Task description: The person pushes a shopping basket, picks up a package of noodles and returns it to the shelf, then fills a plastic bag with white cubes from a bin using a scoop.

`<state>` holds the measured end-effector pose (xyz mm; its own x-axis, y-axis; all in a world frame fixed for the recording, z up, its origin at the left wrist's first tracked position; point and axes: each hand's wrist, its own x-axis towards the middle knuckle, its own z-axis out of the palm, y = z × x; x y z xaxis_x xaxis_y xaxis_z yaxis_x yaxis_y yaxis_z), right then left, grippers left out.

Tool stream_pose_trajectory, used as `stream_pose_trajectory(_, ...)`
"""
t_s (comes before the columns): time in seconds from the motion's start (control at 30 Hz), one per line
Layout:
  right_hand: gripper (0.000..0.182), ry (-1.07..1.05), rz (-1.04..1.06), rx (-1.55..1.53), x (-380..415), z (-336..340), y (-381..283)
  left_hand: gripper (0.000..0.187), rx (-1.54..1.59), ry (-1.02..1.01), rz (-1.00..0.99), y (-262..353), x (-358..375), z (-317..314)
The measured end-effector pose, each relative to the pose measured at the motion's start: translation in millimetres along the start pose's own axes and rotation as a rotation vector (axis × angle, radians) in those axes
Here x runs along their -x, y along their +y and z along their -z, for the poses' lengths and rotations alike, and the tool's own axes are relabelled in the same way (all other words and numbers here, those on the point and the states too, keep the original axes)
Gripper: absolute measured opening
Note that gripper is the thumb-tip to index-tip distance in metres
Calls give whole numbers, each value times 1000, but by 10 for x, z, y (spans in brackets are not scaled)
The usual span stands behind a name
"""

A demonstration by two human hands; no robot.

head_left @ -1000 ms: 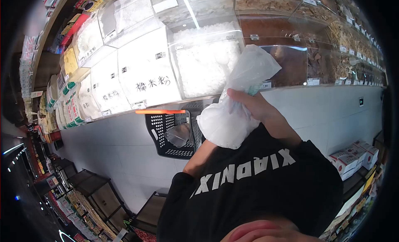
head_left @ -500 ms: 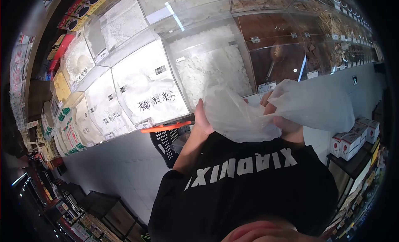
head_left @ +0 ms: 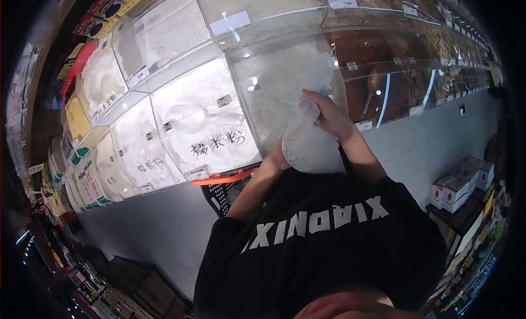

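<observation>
A translucent white plastic bag (head_left: pixel 313 149) with rounded contents hangs in front of my chest; I cannot make out what is inside. Its gathered neck is gripped by my right hand (head_left: pixel 334 117), thumb and fingers closed round the plastic. My left hand (head_left: pixel 278 155) holds the bag's left side low down, its fingers mostly hidden by the bag. Just beyond both hands stands a clear-lidded bin (head_left: pixel 268 100) of white flaky or lumpy food. To its left, a bin of white powder (head_left: pixel 200 127) has a clear scoop inside and black handwriting on its front.
More powder bins (head_left: pixel 145 149) run off to the left, and brown bins (head_left: pixel 372 94) to the right. A black perforated basket (head_left: pixel 216 195) with an orange handle (head_left: pixel 219 179) sits below the bins' edge. White boxes (head_left: pixel 460 184) stand on a dark shelf at right.
The bag's loose top, spread out to the right before, is now gathered upright in my right hand. My right hand has moved up and left, and the bag now hangs narrower.
</observation>
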<state>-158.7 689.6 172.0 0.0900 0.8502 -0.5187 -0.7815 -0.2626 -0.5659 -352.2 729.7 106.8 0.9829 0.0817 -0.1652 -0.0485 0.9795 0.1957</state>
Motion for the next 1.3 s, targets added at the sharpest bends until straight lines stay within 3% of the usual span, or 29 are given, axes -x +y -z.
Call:
stream_pose_trajectory(0.07, 23, 18, -51, 39, -243, 196, 165, 44, 189, -23, 38, 40, -2, 127)
stream_pose_trajectory(0.2, 23, 165, -199, 44, -575, 346, 303, 39, 32, 175, -17, 131, -42, 113)
stream_pose_trajectory(0.27, 25, 64, -259, -38, -853, 637, 502, 39, -206, 218, -4, 68, 0, 439)
stream_pose_trajectory(0.3, 26, 13, -288, -77, -938, 749, 565, 40, -134, 246, 24, 112, -21, 421)
stream_pose_trajectory(0.4, 30, 210, -66, 329, -946, 648, 795, 42, -10, 336, 66, 147, -24, 396)
stream_pose_trajectory(0.5, 37, 213, -153, 446, -907, 682, 901, 44, -70, 428, 12, 126, -32, 442)
stream_pose_trajectory(0.6, 45, 10, -33, 19, -291, 332, 763, 48, -59, 546, -30, 154, 10, 415)
stream_pose_trajectory(0.7, 52, -212, -21, 92, -410, 650, 911, 50, -3, 677, -30, 176, 78, 349)
stream_pose_trajectory(0.77, 53, -80, -113, 183, -344, 731, 943, 48, 15, 821, -32, 202, 103, 301)
stream_pose_trajectory(0.9, 56, 24, -216, 247, -195, 838, 999, 42, -56, 794, -43, 224, 130, 413)
stream_pose_trajectory(1.0, 57, -105, -234, -255, -102, 854, 942, 37, -143, 748, -88, 237, 144, 405)
stream_pose_trajectory(1.07, 57, -98, -150, -315, -98, 822, 887, 34, -228, 757, -126, 262, 152, 259)
stream_pose_trajectory(1.17, 56, -13, -40, -366, -162, 841, 846, 39, -239, 925, -175, 284, 153, 137)
stream_pose_trajectory(1.3, 56, -14, 75, -404, -213, 821, 814, 41, -231, 930, -230, 319, 195, 69)
